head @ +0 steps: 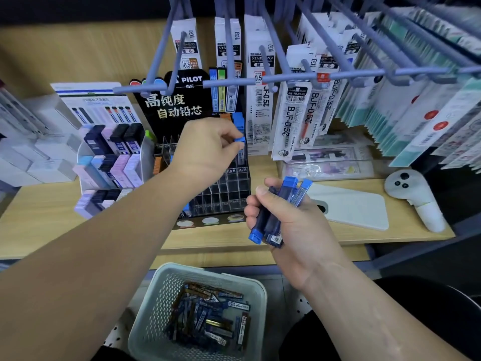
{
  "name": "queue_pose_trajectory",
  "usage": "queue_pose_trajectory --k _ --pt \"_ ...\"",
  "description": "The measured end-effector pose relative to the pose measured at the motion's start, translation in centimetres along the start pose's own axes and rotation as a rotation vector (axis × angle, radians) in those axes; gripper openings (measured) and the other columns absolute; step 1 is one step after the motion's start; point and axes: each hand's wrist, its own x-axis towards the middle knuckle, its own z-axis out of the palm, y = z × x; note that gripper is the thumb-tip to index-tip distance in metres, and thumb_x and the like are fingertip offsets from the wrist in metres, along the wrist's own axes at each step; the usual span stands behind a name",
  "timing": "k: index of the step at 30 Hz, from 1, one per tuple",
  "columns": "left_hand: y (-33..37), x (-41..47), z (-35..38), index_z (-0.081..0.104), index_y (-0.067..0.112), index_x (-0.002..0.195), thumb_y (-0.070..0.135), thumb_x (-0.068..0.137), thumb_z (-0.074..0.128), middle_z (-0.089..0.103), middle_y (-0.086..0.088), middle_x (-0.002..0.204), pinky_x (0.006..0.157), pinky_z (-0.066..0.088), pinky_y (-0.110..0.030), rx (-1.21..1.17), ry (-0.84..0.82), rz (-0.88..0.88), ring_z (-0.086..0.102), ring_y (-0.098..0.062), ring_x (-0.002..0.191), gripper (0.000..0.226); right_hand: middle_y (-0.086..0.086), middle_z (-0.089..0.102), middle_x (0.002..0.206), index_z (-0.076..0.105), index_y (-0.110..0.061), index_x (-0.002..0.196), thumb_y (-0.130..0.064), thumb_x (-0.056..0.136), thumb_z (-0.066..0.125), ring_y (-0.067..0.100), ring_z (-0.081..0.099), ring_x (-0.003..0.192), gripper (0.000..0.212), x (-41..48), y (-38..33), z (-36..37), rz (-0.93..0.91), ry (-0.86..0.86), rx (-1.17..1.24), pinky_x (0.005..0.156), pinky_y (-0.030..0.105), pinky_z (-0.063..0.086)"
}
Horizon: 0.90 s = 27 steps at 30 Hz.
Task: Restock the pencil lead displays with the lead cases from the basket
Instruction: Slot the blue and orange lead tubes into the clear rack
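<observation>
left hand (205, 155): thumb and forefinger pinch the blue cap of one lead case (241, 142); the other fingers are curled in behind; the case hangs upright over the upper right slots of the Pilot display (229, 196)
right hand (294, 222): fingers and thumb wrapped round a bundle of cases (276, 212); blue caps show at both top and bottom ends; we hold it just in front of the display's lower right corner
basket (153, 308): white mesh, below the shelf edge; loose cases (208, 316) heaped in it, blue and brownish mixed
display slots: clear dividers; many lower cells look unfilled; a few blue and orange cases stand in the upper rows
weight: we judge each case very light; a two-finger pinch suffices
stiffness: rigid plastic shell; it should not bend, though we expect the leads inside to be brittle, so no dropping
surface: smooth and glossy; likely slippery, more so in the bundle, where cases can slide past one another
where to hold: the cap end, so the body goes into the cell unobstructed; a pull on a loose cap may open it
risk: the narrow cell needs the case near vertical; a tilt may catch a divider
</observation>
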Motion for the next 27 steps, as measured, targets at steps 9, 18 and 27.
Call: queue_pose_trajectory --k 9,18,27 --pt "-1.1 0.0 1.4 0.07 0.012 0.078 0.017 0.079 0.081 0.061 -0.001 0.088 0.073 0.053 -0.039 0.23 -0.017 0.088 0.06 -0.022 0.08 0.012 0.012 0.069 0.081 0.058 -0.012 0.115 -0.007 0.091 0.07 0.021 0.066 0.066 0.027 0.1 0.1 0.0 0.01 -0.026 -0.028 0.061 0.029 0.054" --pt "0.9 -0.8 -0.4 0.07 0.022 0.086 0.034 0.081 0.08 0.059 0.009 0.077 0.067 0.048 -0.026 0.152 -0.05 -0.104 0.055 -0.006 0.07 0.016 0.01 0.069 0.08 0.058 -0.011 0.12 -0.005 0.09 0.071 0.02 0.065 0.063 0.033 0.2 0.4 0.0 0.05 -0.075 -0.093 0.061 0.029 0.053" --pt "5.6 -6.2 -2.9 0.068 -0.001 0.082 0.015 0.082 0.081 0.056 -0.031 0.066 0.041 0.053 -0.046 -0.566 -0.449 -0.444 0.058 -0.038 0.038 0.02 0.009 0.062 0.069 0.06 -0.004 0.103 0.003 0.089 0.069 0.018 0.058 0.056 0.017 0.0 1.2 0.4 0.015 -0.159 -0.315 0.052 0.026 0.05"
